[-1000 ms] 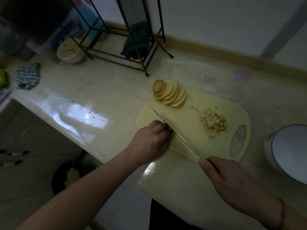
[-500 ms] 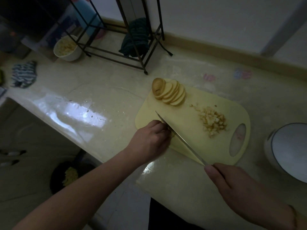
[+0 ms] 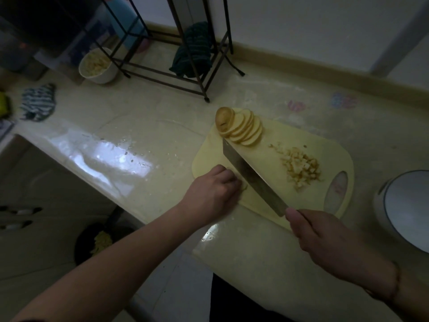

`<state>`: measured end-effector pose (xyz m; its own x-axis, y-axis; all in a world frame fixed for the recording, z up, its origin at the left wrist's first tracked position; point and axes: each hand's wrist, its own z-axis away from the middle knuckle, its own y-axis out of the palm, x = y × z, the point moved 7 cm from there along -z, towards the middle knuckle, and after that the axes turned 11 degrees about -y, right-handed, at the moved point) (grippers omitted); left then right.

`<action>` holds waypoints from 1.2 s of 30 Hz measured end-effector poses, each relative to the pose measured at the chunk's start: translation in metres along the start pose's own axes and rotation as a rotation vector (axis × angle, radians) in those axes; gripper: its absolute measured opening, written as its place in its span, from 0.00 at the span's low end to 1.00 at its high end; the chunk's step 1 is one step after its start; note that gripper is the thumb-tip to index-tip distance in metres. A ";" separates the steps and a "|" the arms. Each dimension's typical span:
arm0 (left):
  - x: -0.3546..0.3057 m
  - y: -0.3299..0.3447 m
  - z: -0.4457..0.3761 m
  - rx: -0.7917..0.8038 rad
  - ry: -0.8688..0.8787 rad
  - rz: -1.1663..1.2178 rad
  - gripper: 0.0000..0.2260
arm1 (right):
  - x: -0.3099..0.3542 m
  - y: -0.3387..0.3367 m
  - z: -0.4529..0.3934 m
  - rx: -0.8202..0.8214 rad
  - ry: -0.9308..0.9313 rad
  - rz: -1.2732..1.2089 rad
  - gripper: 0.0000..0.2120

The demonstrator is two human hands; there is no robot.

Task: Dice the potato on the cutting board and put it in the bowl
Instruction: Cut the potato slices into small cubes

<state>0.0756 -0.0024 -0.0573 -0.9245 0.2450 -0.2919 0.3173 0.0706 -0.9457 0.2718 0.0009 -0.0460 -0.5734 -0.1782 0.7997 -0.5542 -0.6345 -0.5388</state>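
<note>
Dicing goes on at the 7 o'clock corner of the board (image 3: pixel 274 159): the left hand (image 3: pixel 211 194) curls its fingers over potato pieces, mostly hidden, and the right hand (image 3: pixel 325 242) grips the knife (image 3: pixel 250 177) handle. For a good cut, keep the knuckles against the blade and the tips tucked back. Slices (image 3: pixel 241 127) wait at 11 o'clock, dice (image 3: pixel 301 169) at 3; the bowl (image 3: pixel 380 205) stands beyond, on the tabletop.

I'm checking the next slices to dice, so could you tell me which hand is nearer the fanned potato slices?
Left. The left hand rests on the cutting board below the fanned potato slices; the right hand grips the cleaver handle off the board's near edge.
</note>
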 end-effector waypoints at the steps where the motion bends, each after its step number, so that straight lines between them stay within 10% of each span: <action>1: 0.000 0.000 0.001 -0.002 0.004 0.006 0.11 | 0.002 0.001 0.001 0.006 0.000 -0.010 0.29; 36: 0.003 0.003 0.010 -0.065 0.030 0.057 0.09 | 0.000 0.005 0.036 0.005 -0.009 0.086 0.34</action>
<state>0.0718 -0.0111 -0.0622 -0.8981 0.2792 -0.3398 0.3832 0.1177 -0.9161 0.2909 -0.0288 -0.0396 -0.6132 -0.2389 0.7529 -0.5001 -0.6204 -0.6042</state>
